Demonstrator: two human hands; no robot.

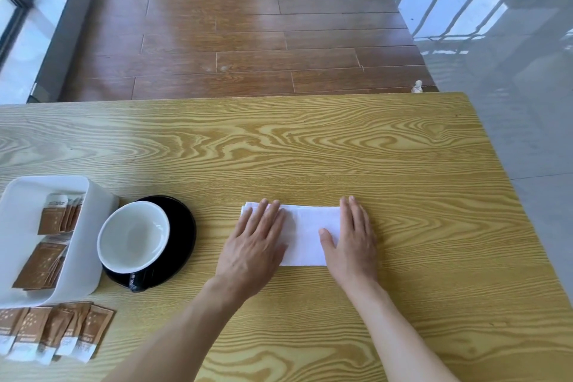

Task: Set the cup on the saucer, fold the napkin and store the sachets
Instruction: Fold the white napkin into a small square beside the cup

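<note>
Now both hands lie flat and open on the white napkin [305, 234], the left hand [252, 246] on one end, the right hand [352, 240] on the other, holding nothing

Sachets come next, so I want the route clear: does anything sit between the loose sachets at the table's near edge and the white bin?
Nothing visible does. The loose sachets lie right beside the white bin, whose top is open. The cup and saucer sit off to its right.
</note>
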